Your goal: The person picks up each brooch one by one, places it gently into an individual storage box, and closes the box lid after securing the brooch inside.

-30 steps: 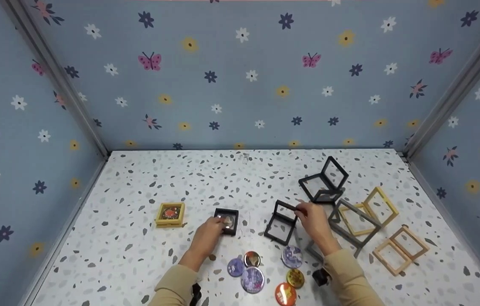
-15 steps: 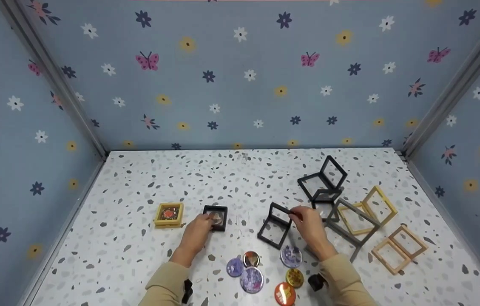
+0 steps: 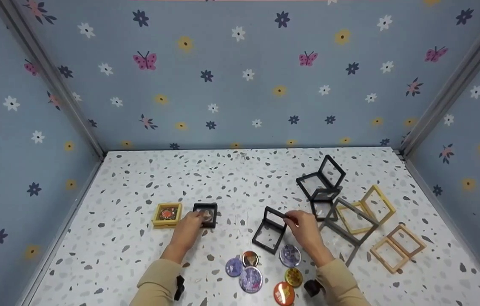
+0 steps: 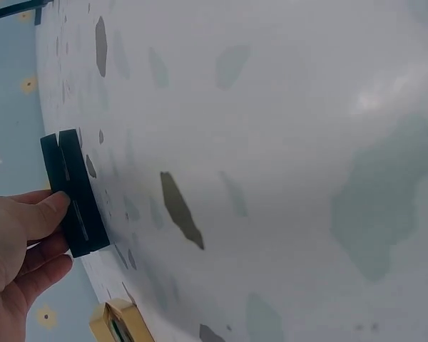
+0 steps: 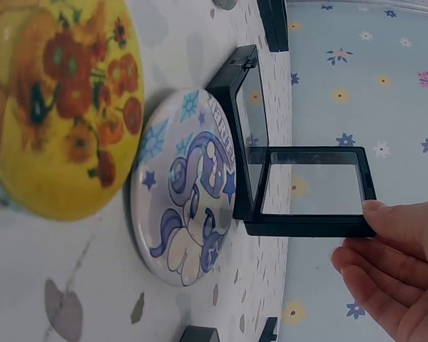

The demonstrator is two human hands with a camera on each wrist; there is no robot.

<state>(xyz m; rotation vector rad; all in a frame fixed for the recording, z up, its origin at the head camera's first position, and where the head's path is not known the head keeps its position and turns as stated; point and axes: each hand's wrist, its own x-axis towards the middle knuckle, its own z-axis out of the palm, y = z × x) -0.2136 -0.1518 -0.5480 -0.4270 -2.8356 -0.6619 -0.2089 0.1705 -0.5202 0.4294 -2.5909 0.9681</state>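
Observation:
My left hand (image 3: 187, 233) grips a small closed black display frame (image 3: 211, 216) with a round badge inside. In the left wrist view the thumb presses on the edge of this black frame (image 4: 76, 192), where its two halves meet. Just left of it in the head view lies a closed yellow display frame (image 3: 167, 214) holding a red-patterned badge. My right hand (image 3: 305, 231) pinches the raised half of an opened black display frame (image 3: 270, 231). Clear film spans both halves in the right wrist view, and a purple pony badge (image 5: 189, 187) lies right beside its lower half.
Several round badges lie at the front, among them an orange one (image 3: 284, 293), a sunflower one (image 3: 293, 277) and a purple one (image 3: 251, 279). On the right stand opened frames: black (image 3: 314, 185), grey (image 3: 352, 223), yellow (image 3: 355, 216) and wooden (image 3: 390, 255). A flowered wall (image 3: 240, 93) closes the back.
The left hand has slid the closed black frame leftward, close to the yellow one. The right hand has drawn the opened black frame left and slightly nearer.

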